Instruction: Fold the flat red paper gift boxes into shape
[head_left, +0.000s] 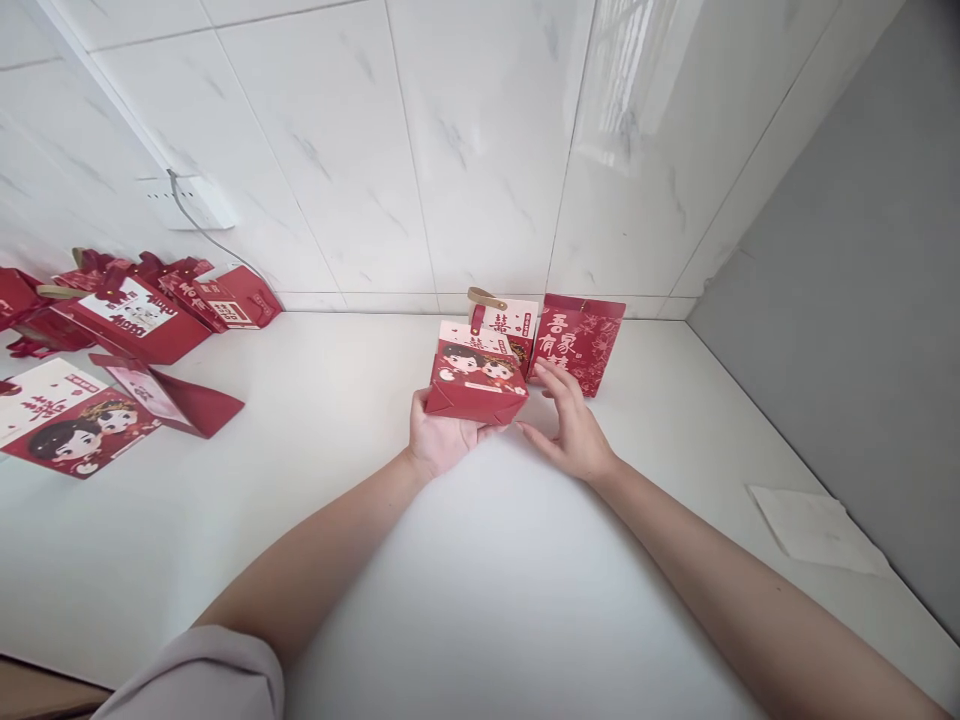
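Observation:
My left hand [444, 438] grips a red and white gift box [480, 385] from below and along its left side. Two cartoon faces are printed on the box, and it tilts toward me. Just right of it, my right hand [564, 425] is open, its fingers apart and curved beside the box's corner. Behind the held box stands a similar white and red gift box [521, 318] with a tan strap handle [487, 298], partly hidden. A red gift bag [589, 345] with white characters and flower prints stands upright behind my right fingers.
Several red gift boxes [150, 325] with ribbons crowd the left against the tiled wall [487, 150]. A flat cartoon-printed box [82, 430] lies before them. A wall socket [191, 203] has a grey cable. White paper [817, 530] lies at right by a grey panel [862, 300].

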